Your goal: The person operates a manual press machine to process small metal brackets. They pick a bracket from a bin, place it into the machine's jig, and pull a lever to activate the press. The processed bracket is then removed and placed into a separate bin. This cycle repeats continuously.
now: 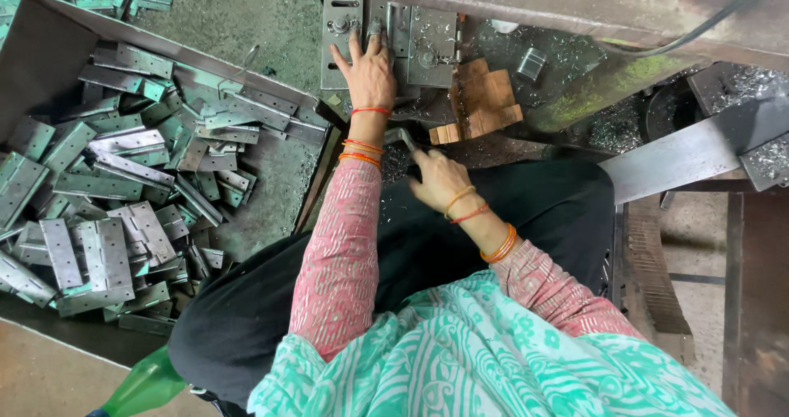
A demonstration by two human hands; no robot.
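You are seating a hinge plate (pixel 386 43) in the press fixture (pixel 427 51): your left hand (pixel 370 76) lies flat on it, fingers spread, holding nothing, while your right hand (pixel 436 179) closes around a small metal lever (pixel 405 140) near your lap. The plate sits under your left fingertips, well ahead of your right hand; the next move, I judge, calls for clearing those fingers.
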